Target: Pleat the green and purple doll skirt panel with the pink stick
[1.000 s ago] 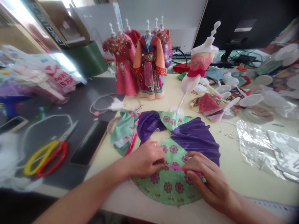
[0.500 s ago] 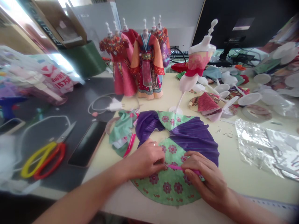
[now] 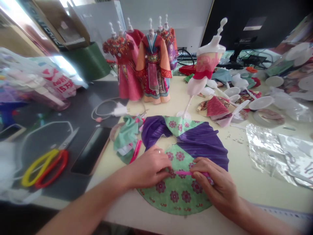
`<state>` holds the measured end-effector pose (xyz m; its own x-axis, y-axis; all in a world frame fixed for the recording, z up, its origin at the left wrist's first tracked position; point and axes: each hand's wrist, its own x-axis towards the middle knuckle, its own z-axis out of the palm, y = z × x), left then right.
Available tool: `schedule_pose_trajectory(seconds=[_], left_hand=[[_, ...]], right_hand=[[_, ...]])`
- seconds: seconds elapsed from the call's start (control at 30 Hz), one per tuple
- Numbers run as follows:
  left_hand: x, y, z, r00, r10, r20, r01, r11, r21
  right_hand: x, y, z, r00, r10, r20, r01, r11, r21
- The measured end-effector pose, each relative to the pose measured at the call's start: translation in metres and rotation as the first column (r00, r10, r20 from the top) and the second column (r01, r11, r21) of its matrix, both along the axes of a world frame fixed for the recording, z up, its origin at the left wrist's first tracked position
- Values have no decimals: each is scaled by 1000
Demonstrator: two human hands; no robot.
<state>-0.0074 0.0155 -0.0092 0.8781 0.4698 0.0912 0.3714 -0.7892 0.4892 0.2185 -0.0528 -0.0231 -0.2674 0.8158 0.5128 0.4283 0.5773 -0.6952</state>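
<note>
A green and purple fabric piece (image 3: 181,156) with pink flowers lies spread on the pale tabletop, curved round a hole near its middle. My right hand (image 3: 212,184) is closed round a thin pink tool (image 3: 184,173), whose tip points left onto a flower. Just left of that tip, my left hand (image 3: 155,166) rests on the green cloth, thumb and fingers pinched together; whatever lies between them is too small to make out. A ring shows on one of its fingers.
Dressed doll forms (image 3: 153,71) and a bare mannequin (image 3: 205,58) stand behind the cloth. To the left are scissors (image 3: 52,164), a phone (image 3: 92,150) and a mint garment (image 3: 127,135). Fabric scraps (image 3: 216,109) and clear plastic bags (image 3: 271,150) lie on the right.
The pink tool has turned slightly in my right hand and lies more level. My left hand has barely moved, and the whole view has shifted a little.
</note>
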Motion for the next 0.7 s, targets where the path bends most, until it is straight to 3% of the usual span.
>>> schedule_pose_trajectory(seconds=[0.1,0.2,0.27,0.33,0.43,0.53,0.7], left_hand=[[-4,-5,2,991,-82,109,62,981,182],[-4,-13,2,951,-195,239,83,908,411],[-4,-17,1,927,-220,303,64,890,452],[-3,-18,0,922,-149,359,8,930,367],[-2,-15,0,928,57,369,-106,988,114],[-1,-10,-1,939,192,284,-177,981,-78],[-2,-6,-2,942,235,239,-190,962,-196]], right_hand=[[0,0,1,1000,6,2,-6,1000,6],[0,0,2,1000,11,-6,-11,1000,9],[-1,1,2,1000,11,-9,-11,1000,7],[-1,1,2,1000,15,-5,-15,1000,5],[-1,1,2,1000,18,-1,-18,1000,2],[-1,1,2,1000,20,-8,-20,1000,7],[-1,1,1,1000,26,-7,-26,999,22]])
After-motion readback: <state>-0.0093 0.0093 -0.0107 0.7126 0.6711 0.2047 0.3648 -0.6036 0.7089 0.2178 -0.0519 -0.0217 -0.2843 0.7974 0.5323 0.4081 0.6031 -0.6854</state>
